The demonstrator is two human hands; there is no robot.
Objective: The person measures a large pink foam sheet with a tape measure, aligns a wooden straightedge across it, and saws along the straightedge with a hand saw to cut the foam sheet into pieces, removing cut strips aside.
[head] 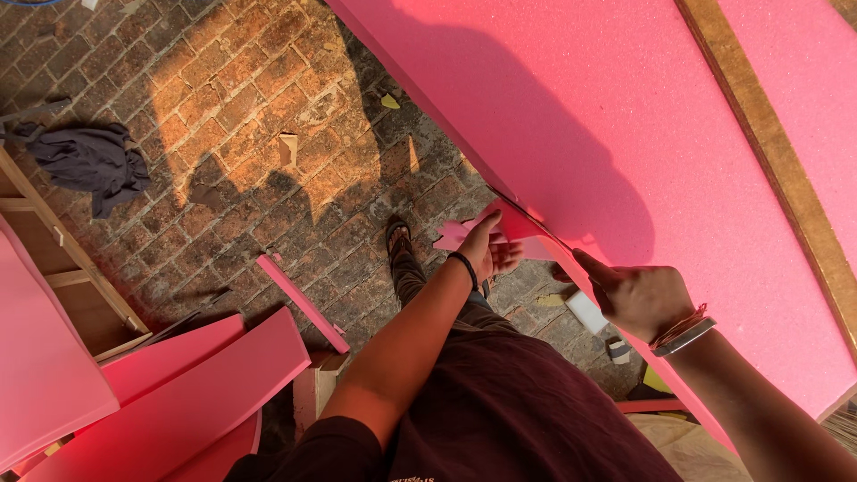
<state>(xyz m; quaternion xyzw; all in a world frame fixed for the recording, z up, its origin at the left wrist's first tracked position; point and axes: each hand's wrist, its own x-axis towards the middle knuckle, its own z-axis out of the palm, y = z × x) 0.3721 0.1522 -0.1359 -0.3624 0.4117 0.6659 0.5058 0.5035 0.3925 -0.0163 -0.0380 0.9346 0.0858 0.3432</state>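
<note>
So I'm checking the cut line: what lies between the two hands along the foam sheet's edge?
In the head view, only the pink foam sheet's edge and a loose offcut lie between left hand and right hand.

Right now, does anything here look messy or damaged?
Yes. Foam offcuts and small scraps litter the brick floor, and the big pink foam sheet's edge looks ragged where the left hand pulls a strip.

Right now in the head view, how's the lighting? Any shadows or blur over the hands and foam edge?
Head view: hard, warm, low sunlight; a large body shadow falls across the pink foam sheet and covers the cut edge where the left hand and right hand work. The brick floor has one bright sunlit patch, the rest in shade. Focus is sharp, no motion blur; wide-angle tilt skews the frame.
</note>
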